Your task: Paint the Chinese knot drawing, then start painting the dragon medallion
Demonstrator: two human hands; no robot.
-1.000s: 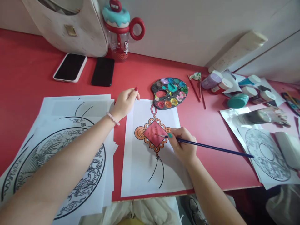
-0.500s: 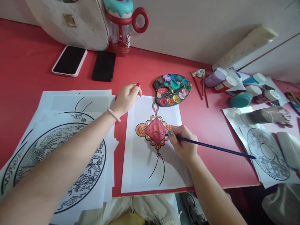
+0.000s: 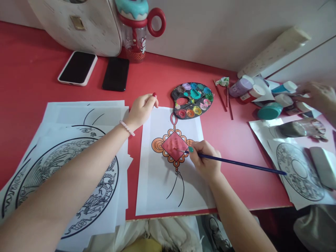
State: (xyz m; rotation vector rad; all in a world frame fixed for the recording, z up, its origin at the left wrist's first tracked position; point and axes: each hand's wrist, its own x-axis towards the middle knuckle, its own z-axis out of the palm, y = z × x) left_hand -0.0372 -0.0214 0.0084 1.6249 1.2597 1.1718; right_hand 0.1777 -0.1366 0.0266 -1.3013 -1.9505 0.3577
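Observation:
My right hand (image 3: 206, 159) holds a long blue paintbrush (image 3: 238, 162) in a pinch near its bristle end. The brush tip touches the red diamond (image 3: 173, 141) of a knot drawing, whose loops are painted orange. That drawing is on a white sheet (image 3: 154, 189), with unpainted tassel lines at the bottom. At the sheet's upper left corner rests my left hand (image 3: 143, 108), its fingers curled into a loose fist and nothing visible in it. Just above the drawing, a black palette (image 3: 173, 94) with several paint colours overlaps the sheet's top edge.
Printed line-art sheets (image 3: 122, 196) lie under my left forearm. Two phones (image 3: 78, 68), a white bag (image 3: 99, 31) and a red-handled cup (image 3: 135, 35) stand behind. At right are paint bottles (image 3: 241, 86), thin brushes (image 3: 221, 96), and another person's hand (image 3: 319, 96).
Another person's hand has come in from the right, over the paint bottles. My left hand stays put, and my brush tip remains on the red diamond with hardly any shift.

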